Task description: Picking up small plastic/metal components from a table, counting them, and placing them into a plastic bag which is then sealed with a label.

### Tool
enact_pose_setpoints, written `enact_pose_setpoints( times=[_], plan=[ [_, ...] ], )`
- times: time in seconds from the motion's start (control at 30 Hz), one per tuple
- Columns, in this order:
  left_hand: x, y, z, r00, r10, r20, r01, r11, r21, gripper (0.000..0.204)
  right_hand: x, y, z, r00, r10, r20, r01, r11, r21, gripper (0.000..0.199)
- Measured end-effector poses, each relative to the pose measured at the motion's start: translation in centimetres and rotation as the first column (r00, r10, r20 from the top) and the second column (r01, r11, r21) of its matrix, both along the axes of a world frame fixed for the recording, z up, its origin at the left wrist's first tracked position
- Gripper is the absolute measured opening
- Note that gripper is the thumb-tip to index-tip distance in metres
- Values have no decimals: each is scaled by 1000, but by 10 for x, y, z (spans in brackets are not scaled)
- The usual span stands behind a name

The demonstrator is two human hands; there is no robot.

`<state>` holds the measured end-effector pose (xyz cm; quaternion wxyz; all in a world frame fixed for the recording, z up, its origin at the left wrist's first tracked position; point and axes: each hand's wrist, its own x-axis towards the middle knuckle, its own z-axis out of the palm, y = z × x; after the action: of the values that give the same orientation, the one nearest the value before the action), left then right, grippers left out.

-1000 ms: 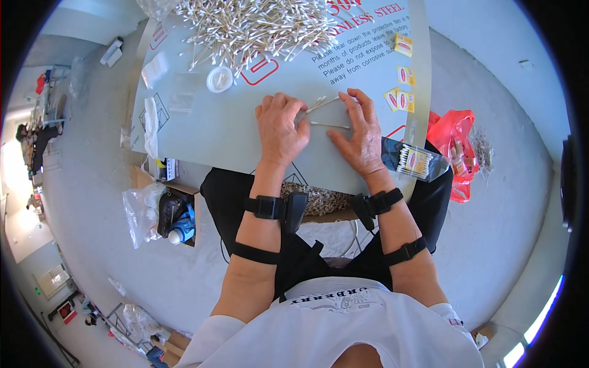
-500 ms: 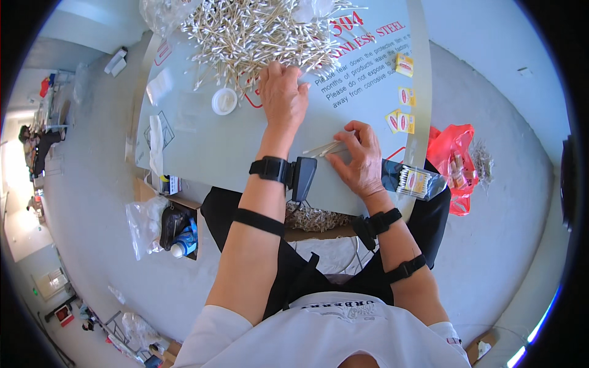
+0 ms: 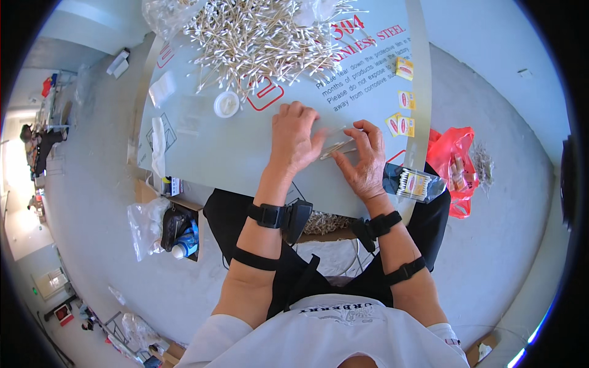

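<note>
A few cotton swabs [image 3: 336,149] are pinched between the thumb and fingers of my right hand [image 3: 366,164], just above the table. Close beside it on the left is my left hand [image 3: 294,138], its fingers curled and its thumb pointing towards those swabs. Whatever its fingertips hold is hidden under the hand. Beyond both hands a big loose heap of cotton swabs [image 3: 257,46] covers the far part of the table. A small round white tub [image 3: 226,104] stands at the heap's near left edge.
Yellow cards [image 3: 404,69] lie along the table's right edge. A clear packet of swabs [image 3: 414,184] rests at the near right corner, by a red plastic bag [image 3: 453,165]. A white cloth strip [image 3: 158,144] lies at left. Below, a carton [image 3: 195,227] holds a blue bottle.
My left hand has drawn back from the swab heap towards me and now sits beside my right hand. My right hand has shifted slightly and keeps its swabs.
</note>
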<state>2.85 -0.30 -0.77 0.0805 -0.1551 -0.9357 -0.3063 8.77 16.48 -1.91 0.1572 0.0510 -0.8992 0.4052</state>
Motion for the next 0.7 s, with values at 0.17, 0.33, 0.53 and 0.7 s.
enact_pose_setpoints(
  times=[0.17, 0.33, 0.53, 0.7],
  plan=[
    [27, 16, 6, 985, -130, 115, 131, 991, -1, 33, -1, 6, -6, 998, 46, -47, -41, 995, 95, 35],
    [50, 21, -4, 991, -131, 18, 131, 991, -15, 37, -4, 6, -3, 998, -61, 29, 67, 959, -277, 24],
    [42, 10, -1, 942, -335, -32, 336, 941, 49, 31, -64, -1, 20, 988, -73, 133, 88, 990, -112, 27],
    [-24, -21, -4, 981, -170, -89, 181, 975, 132, 29, -121, -18, 9, 991, -25, 130, 10, 993, 116, 39]
  ],
)
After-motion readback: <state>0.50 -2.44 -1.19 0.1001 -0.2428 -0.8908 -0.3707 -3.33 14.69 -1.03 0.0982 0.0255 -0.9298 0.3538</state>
